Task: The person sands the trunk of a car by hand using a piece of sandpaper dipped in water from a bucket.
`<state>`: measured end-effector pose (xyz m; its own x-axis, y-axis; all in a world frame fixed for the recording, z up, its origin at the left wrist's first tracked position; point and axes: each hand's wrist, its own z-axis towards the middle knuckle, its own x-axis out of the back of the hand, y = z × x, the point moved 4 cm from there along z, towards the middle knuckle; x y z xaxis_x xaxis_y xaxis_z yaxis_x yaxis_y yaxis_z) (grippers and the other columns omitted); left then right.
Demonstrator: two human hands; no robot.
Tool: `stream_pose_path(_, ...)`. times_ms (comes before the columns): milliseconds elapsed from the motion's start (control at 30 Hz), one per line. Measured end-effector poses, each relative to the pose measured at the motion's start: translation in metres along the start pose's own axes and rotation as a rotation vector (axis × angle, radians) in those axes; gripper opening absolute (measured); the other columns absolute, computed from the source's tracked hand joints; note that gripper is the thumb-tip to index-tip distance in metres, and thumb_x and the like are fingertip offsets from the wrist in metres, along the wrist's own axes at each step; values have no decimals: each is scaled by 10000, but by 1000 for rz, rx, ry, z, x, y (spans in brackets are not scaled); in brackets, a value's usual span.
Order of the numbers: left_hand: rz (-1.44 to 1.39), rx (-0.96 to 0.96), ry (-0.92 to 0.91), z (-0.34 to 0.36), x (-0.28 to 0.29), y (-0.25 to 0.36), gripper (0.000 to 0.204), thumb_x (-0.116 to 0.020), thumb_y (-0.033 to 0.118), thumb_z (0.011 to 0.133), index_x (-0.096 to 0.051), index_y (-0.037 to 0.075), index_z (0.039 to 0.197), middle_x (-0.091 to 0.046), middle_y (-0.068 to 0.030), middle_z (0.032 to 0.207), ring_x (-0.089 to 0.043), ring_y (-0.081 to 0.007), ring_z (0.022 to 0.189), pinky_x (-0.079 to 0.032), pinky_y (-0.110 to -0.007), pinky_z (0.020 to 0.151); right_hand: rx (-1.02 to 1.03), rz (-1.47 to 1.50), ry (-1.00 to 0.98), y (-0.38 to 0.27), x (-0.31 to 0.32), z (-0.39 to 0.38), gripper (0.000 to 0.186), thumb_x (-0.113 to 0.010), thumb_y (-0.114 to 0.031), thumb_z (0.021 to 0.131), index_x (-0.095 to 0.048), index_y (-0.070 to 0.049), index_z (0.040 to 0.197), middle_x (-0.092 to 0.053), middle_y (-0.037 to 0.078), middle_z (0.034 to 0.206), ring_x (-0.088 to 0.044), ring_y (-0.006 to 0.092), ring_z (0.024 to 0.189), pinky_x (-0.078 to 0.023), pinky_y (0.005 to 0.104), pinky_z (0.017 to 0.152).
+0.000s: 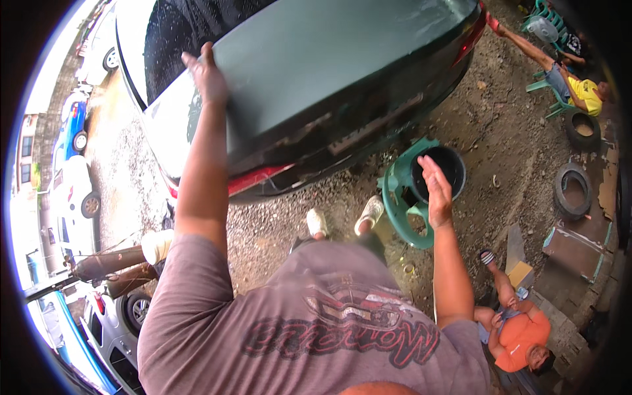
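Note:
My left hand (208,80) reaches out over the rear corner of a wet, dark green car, between its trunk lid (316,59) and its rear window (181,33). Its fingers are stretched apart, slightly smeared by motion; whether the palm touches the car I cannot tell. My right hand (438,192) is raised with straight fingers and holds nothing. Below it a black bucket (455,172) rests on a green plastic chair (394,197), partly hidden by the hand.
Gravel ground (276,230) lies under my feet. At right a person in orange (526,332) sits near tires (573,191); another in yellow (586,95) sits farther off, one leg reaching toward the car. Parked cars, including a blue one (71,125), line the left.

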<state>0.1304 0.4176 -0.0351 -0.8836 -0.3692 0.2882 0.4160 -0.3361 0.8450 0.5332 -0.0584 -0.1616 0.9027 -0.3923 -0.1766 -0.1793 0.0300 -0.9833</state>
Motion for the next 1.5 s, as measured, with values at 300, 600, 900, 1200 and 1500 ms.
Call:
stream_pose_path(300,-403,-8,46,14,40,4,850,-677,494,1029,-301,-51,1562,-409,-199,1599,-378,-272,1494,-242,-427,1278,-40,-31,15,26,-11,-24,612,-459,-372,1130,-448,58,1564,-537,233,1562,-470,330,1495,-304,463,1262)
stream_pose_path(600,620,46,24,-58,170,13,1009,-573,576,1053,-131,-96,1661,-199,-322,1726,-222,-399,1615,-181,-435,1311,-349,-107,423,169,122,-50,434,-596,-205,1107,-560,54,1454,-675,191,1370,-645,246,1275,-469,336,1129)
stream_pose_path(900,849,5,-19,-75,127,22,1041,-549,626,1045,-135,-107,1656,-181,-323,1730,-157,-412,1629,-140,-439,1322,-389,-120,466,197,165,-20,410,-578,-171,1104,-561,59,1443,-642,192,1423,-624,244,1316,-475,341,1125)
stream_pose_path(1200,323,-218,-562,-109,-194,129,1021,-571,602,1039,-123,-62,1671,-156,-285,1744,-163,-378,1630,-128,-429,1324,-412,-156,344,194,150,-10,456,-591,-225,1097,-553,49,1459,-653,204,1404,-628,264,1312,-456,376,1137)
stream_pose_path(1500,49,-89,-295,-50,-73,58,989,-612,551,1035,-127,-12,1686,-174,-242,1750,-190,-344,1628,-114,-428,1327,-431,-132,295,177,145,-5,521,-614,-308,1081,-554,22,1480,-630,182,1456,-609,279,1345,-454,402,1148)
